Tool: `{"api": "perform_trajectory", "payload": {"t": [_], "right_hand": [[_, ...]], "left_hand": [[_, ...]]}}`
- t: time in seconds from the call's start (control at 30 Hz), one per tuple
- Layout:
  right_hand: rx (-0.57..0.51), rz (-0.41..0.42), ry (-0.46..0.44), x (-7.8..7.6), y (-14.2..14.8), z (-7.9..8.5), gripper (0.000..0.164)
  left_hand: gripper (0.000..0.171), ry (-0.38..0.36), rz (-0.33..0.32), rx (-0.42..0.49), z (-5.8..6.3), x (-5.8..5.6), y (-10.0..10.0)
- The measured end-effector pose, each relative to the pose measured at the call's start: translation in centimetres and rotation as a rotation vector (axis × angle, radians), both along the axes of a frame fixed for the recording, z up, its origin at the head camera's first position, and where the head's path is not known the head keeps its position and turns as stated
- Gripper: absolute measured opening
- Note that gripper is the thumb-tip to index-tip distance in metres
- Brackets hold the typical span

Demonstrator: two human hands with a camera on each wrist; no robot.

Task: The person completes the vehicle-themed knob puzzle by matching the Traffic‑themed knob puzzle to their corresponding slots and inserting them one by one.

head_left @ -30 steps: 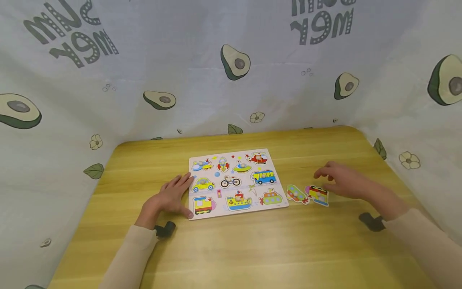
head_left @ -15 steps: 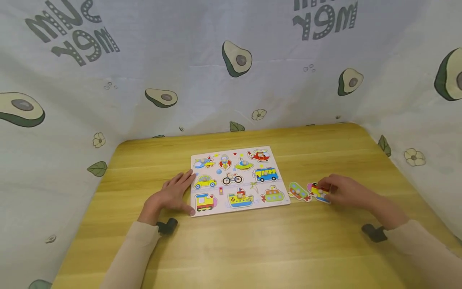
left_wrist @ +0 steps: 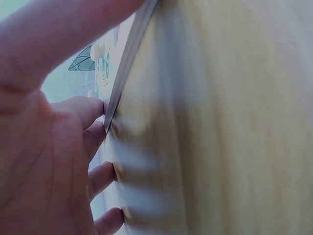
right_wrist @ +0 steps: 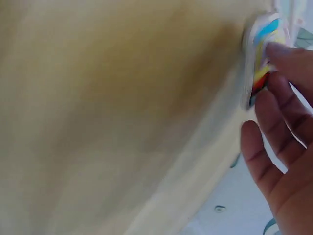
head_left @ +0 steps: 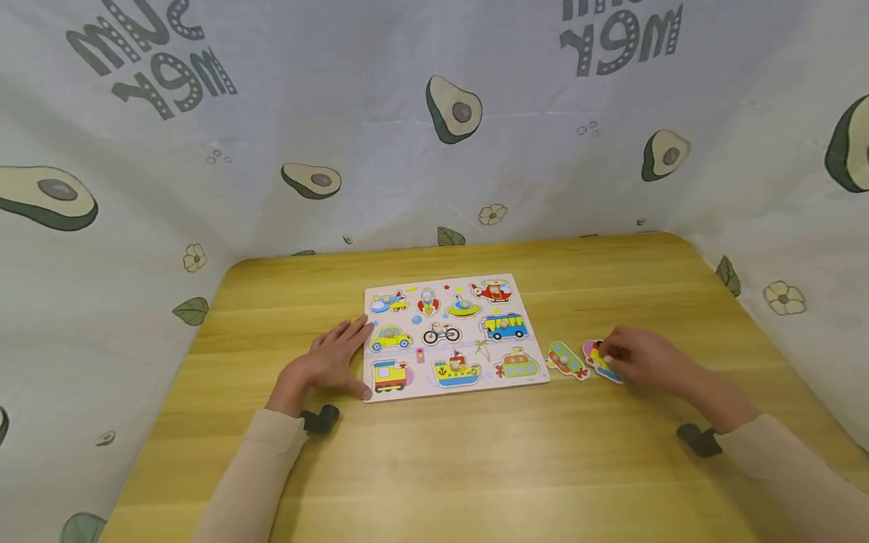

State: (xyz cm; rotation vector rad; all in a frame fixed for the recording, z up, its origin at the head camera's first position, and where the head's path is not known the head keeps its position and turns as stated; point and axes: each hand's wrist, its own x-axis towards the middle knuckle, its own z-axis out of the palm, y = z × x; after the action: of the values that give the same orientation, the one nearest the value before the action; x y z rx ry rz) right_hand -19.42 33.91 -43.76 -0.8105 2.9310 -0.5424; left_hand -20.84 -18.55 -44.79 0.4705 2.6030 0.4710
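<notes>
A wooden puzzle board [head_left: 424, 354] with colourful vehicle pictures lies on the table. My left hand [head_left: 329, 360] rests against its left edge, fingers spread; in the left wrist view the fingertips [left_wrist: 102, 176] touch down beside the board's edge. To the right of the board, my right hand [head_left: 648, 360] pinches a train puzzle piece [head_left: 597, 363] between thumb and fingers. The right wrist view shows this train piece [right_wrist: 259, 54] tilted on edge, its blue, yellow and red face partly covered by the fingers. A green submarine puzzle piece [head_left: 565, 360] lies between the board and the train piece.
The wooden table [head_left: 462, 460] has rounded far corners. A white curtain [head_left: 380, 151] with avocado prints surrounds its back and sides. Dark wrist mounts [head_left: 320, 419] sit at both sleeves.
My right hand has come down from beside the train piece and taken hold of it; the piece has turned slightly. The left hand stays at the board. The head view has shifted a little.
</notes>
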Motion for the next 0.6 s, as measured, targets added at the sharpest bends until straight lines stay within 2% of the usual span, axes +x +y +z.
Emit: {"api": "perform_trajectory", "payload": {"t": [0.13,0.23,0.3,0.47,0.6], "right_hand": [[-0.044,-0.033,0.073,-0.5,-1.1,1.0,0.013],[-0.082,-0.026,0.116,-0.8,-2.3,1.9,0.015],[-0.070,-0.021,0.146,-1.0,-3.1,2.3,0.015],[-0.058,-0.023,0.251,-1.5,-5.2,2.3,0.018],[-0.085,-0.028,0.285,-2.0,-7.3,2.3,0.017]], "left_hand": [[0.122,-0.006,-0.002,-0.006,-0.2,0.1,-0.1],[0.122,-0.009,-0.002,0.003,0.2,0.2,0.0],[0.121,-0.011,-0.002,0.008,0.2,0.2,0.1],[0.120,-0.009,-0.003,0.007,0.3,0.2,0.2],[0.121,-0.018,0.003,-0.002,0.6,0.2,0.2]]}}
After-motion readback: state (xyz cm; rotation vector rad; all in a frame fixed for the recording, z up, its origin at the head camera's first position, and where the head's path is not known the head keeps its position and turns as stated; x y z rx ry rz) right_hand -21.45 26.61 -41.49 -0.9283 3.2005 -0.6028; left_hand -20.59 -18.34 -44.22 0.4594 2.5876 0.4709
